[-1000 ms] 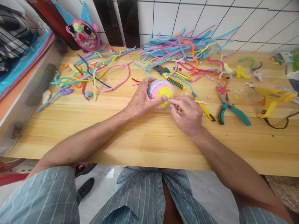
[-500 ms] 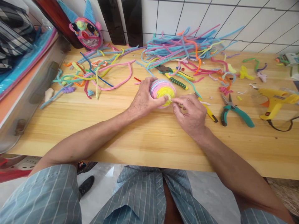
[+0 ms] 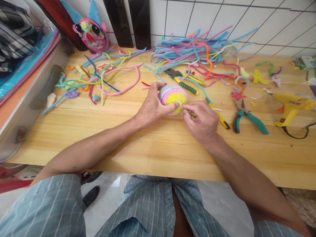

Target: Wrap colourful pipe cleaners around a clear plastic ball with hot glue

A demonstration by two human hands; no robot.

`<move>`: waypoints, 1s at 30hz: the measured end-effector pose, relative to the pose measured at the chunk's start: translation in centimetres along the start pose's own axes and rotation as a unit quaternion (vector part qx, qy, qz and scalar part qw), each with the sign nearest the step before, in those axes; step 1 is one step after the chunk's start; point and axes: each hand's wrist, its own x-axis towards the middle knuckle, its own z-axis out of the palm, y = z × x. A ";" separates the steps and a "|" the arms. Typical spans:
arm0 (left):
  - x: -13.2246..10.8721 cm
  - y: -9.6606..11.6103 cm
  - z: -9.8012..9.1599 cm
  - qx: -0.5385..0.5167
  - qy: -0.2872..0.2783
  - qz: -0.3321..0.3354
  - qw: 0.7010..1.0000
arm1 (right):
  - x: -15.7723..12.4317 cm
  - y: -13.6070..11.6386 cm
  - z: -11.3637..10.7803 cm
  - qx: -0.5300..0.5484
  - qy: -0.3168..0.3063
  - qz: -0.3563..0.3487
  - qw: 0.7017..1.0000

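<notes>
White wall tiles with dark joints (image 3: 177, 19) run along the back edge of a pale wooden surface (image 3: 160, 148). About midway between its front and back edges, the left hand's (image 3: 153, 102) grip is wrapped around a rounded bundle of coiled fuzzy strands in pink, light blue and yellow (image 3: 174, 92), thumb across its yellow end. The right hand (image 3: 203, 120) meets that yellow end with thumb and forefinger close together; I cannot tell whether its grip pinches a strand. Just beyond the right knuckles lies a yellow and black utility knife (image 3: 223, 120). Pliers with yellow and dark green handles (image 3: 189, 87) lie behind the bundle, teal-handled pointed pliers (image 3: 254, 121) right of the knife, and a yellow glue gun (image 3: 287, 110) farther toward the right. Near the back edge spreads a heap of blue and pink fuzzy strands (image 3: 182, 52). At the back left corner, a colourful face-shaped figure with pointed blue ears (image 3: 90, 36) stands near a clear plastic box (image 3: 32, 121) along the left edge.
</notes>
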 end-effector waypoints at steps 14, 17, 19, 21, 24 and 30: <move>0.2 0.1 -0.3 -0.010 -0.008 -0.010 1.000 | -0.1 0.3 0.2 0.008 0.018 -0.042 0.999; 0.2 0.0 -0.2 -0.022 -0.015 -0.008 1.000 | -0.1 0.3 0.2 0.004 0.015 -0.034 0.999; 0.3 0.0 -0.3 -0.019 -0.015 0.001 1.000 | -0.2 0.2 0.2 0.005 0.008 -0.025 1.000; 0.4 0.0 -0.6 -0.001 -0.016 0.020 1.000 | -0.2 0.1 0.2 0.004 0.003 -0.019 1.000; 0.7 0.3 -1.0 0.041 -0.026 0.043 0.998 | -0.2 -0.1 0.2 0.002 0.007 -0.023 1.000; 0.6 0.3 -0.9 0.018 -0.011 0.024 0.999 | -0.2 -0.1 0.2 0.019 0.014 -0.026 0.999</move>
